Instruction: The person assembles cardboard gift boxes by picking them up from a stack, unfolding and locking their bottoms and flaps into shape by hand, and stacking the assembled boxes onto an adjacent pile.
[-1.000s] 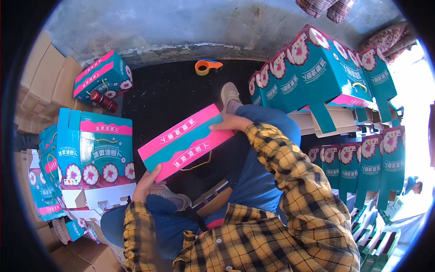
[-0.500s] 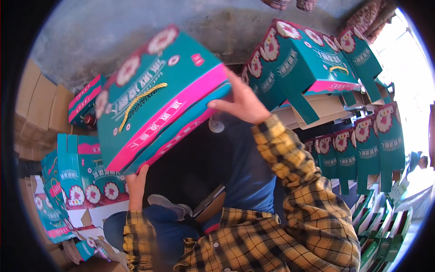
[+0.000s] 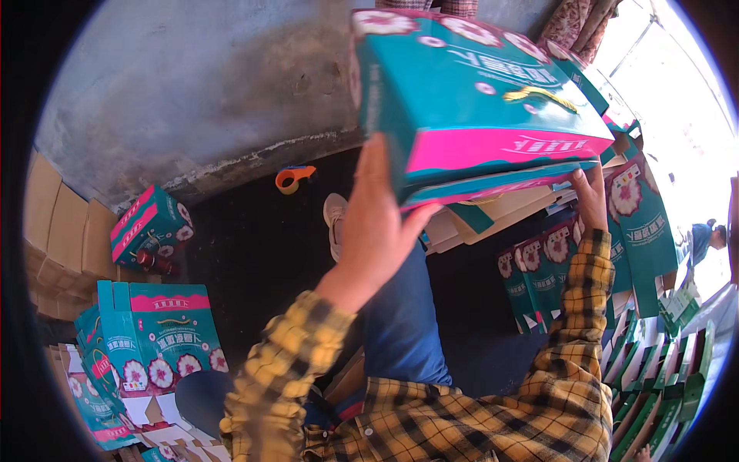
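I hold a teal and pink carton (image 3: 469, 92) with flower prints up at the upper right, above a stack of like cartons. My left hand (image 3: 377, 223) presses flat against its near left end. My right hand (image 3: 591, 196) grips its lower right edge, fingers pointing up. Both sleeves are yellow plaid. My blue-trousered leg and grey shoe (image 3: 335, 219) stretch over the dark floor below the carton.
An orange tape dispenser (image 3: 294, 177) lies by the grey wall. A folded teal carton (image 3: 150, 227) with red bottles sits at left, upright flat cartons (image 3: 158, 339) at lower left, brown cardboard (image 3: 54, 231) far left. More teal cartons (image 3: 554, 269) stand at right. A person (image 3: 704, 239) stands far right.
The carton has swung from in front of me on the left up and over to the upper right. My left hand moved from its underside to its end.
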`<state>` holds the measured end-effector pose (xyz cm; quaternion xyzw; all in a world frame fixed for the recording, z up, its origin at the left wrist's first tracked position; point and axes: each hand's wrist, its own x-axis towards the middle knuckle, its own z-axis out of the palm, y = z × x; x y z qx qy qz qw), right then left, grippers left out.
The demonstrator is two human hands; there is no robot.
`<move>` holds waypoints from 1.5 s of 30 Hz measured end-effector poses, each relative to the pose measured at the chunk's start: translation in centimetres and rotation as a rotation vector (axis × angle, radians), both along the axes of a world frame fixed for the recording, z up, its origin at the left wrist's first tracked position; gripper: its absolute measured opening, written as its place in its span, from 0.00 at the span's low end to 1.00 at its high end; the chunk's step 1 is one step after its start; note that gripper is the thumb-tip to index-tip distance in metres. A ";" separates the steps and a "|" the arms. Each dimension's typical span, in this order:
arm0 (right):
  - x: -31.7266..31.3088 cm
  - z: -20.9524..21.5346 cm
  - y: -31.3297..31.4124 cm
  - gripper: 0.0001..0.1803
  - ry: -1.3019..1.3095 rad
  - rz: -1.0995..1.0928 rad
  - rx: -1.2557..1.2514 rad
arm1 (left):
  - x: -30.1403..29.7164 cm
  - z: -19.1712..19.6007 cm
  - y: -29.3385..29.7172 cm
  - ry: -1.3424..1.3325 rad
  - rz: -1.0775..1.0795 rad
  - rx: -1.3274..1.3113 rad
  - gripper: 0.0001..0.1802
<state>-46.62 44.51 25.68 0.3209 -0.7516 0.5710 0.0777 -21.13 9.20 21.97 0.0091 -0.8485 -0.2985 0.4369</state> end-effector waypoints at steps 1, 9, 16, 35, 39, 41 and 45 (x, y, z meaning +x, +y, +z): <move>-1.0 -0.4 0.3 0.37 -0.070 -0.022 -0.045 | -1.2 0.5 0.9 -0.002 0.012 -0.013 0.57; -6.7 -0.4 0.8 0.40 -0.158 -0.143 -0.232 | -9.7 1.1 4.2 -0.045 -0.073 0.055 0.57; -9.1 -2.4 3.9 0.39 -0.181 -0.182 -0.227 | -12.8 2.0 5.2 -0.177 -0.109 -0.070 0.57; 12.0 0.2 -6.7 0.26 0.902 -0.528 0.446 | 23.9 -6.6 -4.8 -0.919 0.014 0.057 0.44; 7.7 -0.6 -8.8 0.33 0.215 -0.371 0.155 | 30.6 -6.1 -7.4 -0.908 0.228 0.043 0.39; 6.9 -1.2 -9.7 0.25 0.218 -0.306 0.066 | 34.7 -5.6 -9.5 -0.877 0.414 0.057 0.37; 10.1 -0.3 -14.1 0.21 0.219 -0.358 0.231 | 46.3 -7.6 -14.2 -0.875 0.760 0.055 0.33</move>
